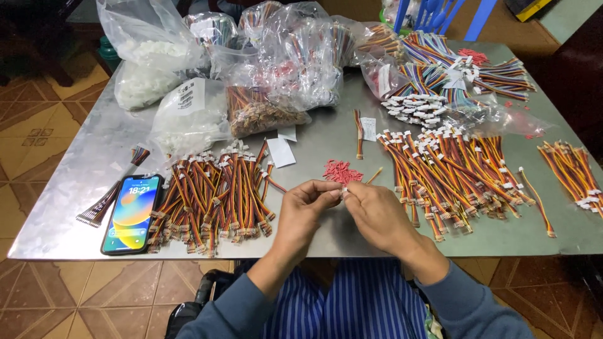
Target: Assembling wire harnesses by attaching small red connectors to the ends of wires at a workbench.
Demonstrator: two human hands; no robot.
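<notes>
My left hand [306,210] and my right hand [377,213] meet at the near middle of a metal table [81,169], fingertips pinched together on a small white connector [343,192]. A thin wire [375,176] runs up and to the right from my fingers. Just beyond my hands lies a little heap of small red pieces [342,171]. A large pile of striped wire harnesses with white plugs [217,191] lies to the left of my hands. Another large pile of wire harnesses [452,169] lies to the right.
A smartphone [132,213] with a lit screen lies near the left front edge beside a dark ribbon cable [110,198]. Clear bags of white connectors [147,63] and bagged wires [301,56] crowd the back. More harnesses [575,172] lie far right. Blue chair legs [440,16] stand behind.
</notes>
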